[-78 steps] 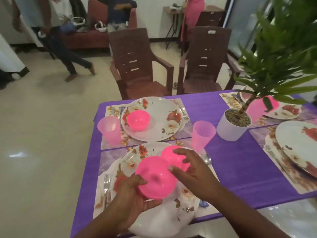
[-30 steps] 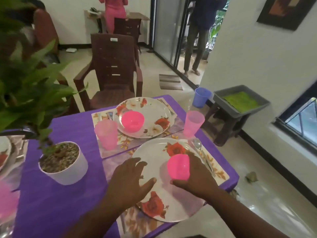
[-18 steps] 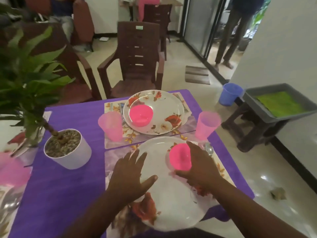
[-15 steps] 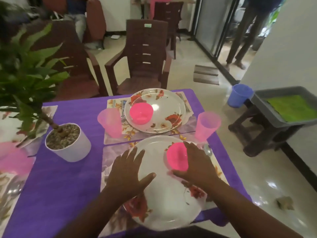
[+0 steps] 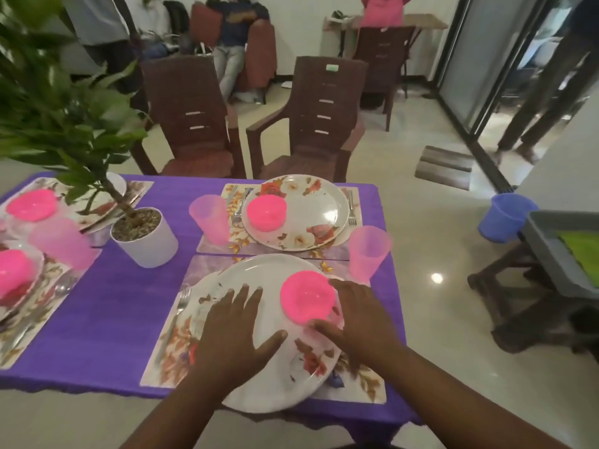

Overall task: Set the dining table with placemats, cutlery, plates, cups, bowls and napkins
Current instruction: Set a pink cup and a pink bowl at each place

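Note:
A pink bowl [image 5: 307,301] stands on the near floral plate [image 5: 259,277], which lies on a placemat [image 5: 168,354] at the table's front edge. My right hand [image 5: 359,319] curls round the bowl's right side. Flat on the plate, fingers spread, lies my left hand [image 5: 235,332]. A fork [image 5: 180,303] lies left of the plate and a pink cup [image 5: 369,251] stands behind it on the right. The far setting has a floral plate [image 5: 308,218] with a pink bowl [image 5: 266,211] and a pink cup [image 5: 209,218].
A potted plant in a white pot [image 5: 144,236] stands mid-table on the purple cloth [image 5: 113,303]. More plates, pink bowls and a cup are at the left. Two brown chairs [image 5: 311,124] face the far side. A blue bucket [image 5: 505,218] and grey bin [image 5: 551,251] stand right.
Earlier both hands held two stacked pink bowls at another setting. My view has since shifted to this setting; over the last second the hands keep their hold on bowl and plate.

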